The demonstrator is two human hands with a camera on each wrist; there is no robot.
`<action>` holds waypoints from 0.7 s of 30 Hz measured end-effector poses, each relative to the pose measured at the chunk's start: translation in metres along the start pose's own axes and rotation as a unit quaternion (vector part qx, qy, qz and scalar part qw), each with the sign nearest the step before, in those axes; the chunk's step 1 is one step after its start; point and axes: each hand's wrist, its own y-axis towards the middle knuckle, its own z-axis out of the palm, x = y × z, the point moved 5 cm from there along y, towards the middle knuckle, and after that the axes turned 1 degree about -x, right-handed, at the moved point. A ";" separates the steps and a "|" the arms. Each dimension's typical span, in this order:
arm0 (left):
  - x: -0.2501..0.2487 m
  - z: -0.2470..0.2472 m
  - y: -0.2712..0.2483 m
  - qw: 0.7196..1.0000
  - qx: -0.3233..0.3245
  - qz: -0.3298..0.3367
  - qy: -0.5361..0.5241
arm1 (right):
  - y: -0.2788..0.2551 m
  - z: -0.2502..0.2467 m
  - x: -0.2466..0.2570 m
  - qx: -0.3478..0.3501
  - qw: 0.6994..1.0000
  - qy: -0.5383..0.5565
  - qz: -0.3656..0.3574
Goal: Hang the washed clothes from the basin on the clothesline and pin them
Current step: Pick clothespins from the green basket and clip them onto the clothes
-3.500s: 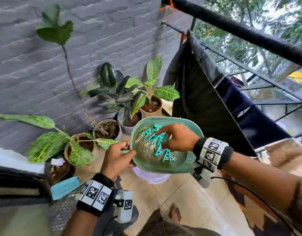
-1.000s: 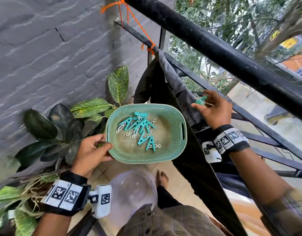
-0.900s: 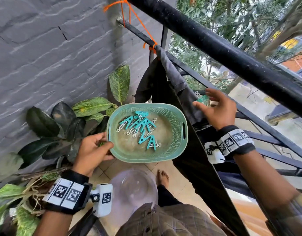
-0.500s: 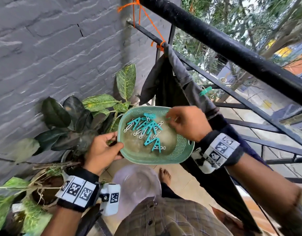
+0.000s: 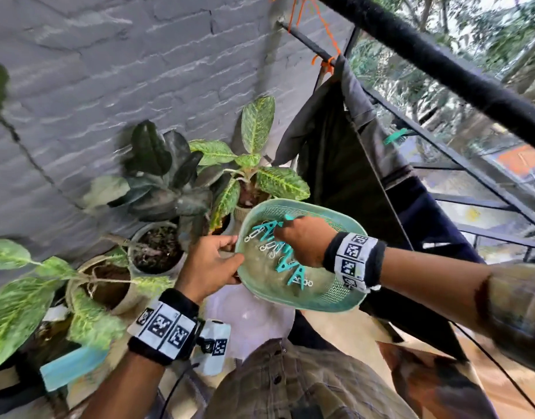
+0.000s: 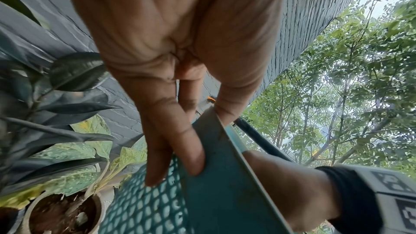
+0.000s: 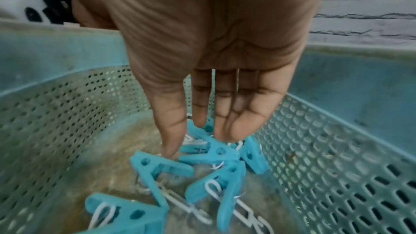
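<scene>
My left hand (image 5: 234, 261) grips the left rim of a green perforated basket (image 5: 332, 297), thumb on top and fingers underneath, as the left wrist view shows (image 6: 200, 140). Several teal clothespins (image 5: 293, 270) lie in the basket (image 7: 67, 113). My right hand (image 5: 278, 234) reaches in; its straight fingers and thumb (image 7: 198, 144) touch the clothespins (image 7: 157, 166) without closing on one. A dark garment (image 5: 335, 152) hangs over the thin clothesline bar at the right, with one teal clothespin (image 5: 394, 136) clipped on it. A pale basin (image 5: 248, 316) sits on the floor below the basket.
A grey brick wall (image 5: 139, 71) stands at the left, with several potted plants (image 5: 157, 252) along its foot. A thick black rail (image 5: 441, 65) crosses above the line, and orange string (image 5: 320, 40) ties the bar near the wall. My foot and checked clothing are below.
My right hand left the clothespin clipped on the garment, came back to the basket, and now dips its fingers among the clothespins. My left hand kept hold of the basket rim.
</scene>
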 end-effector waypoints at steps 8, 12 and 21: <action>0.031 -0.016 -0.041 0.999 0.005 0.016 0.032 | -0.019 0.009 0.056 0.013 0.999 -0.050 -0.009; 0.036 -0.018 -0.052 0.999 0.009 0.020 0.029 | -0.025 0.015 0.068 0.025 0.997 -0.076 -0.011; 0.046 -0.004 -0.053 1.000 0.014 0.018 0.015 | -0.053 -0.009 0.053 -0.028 0.988 0.143 0.057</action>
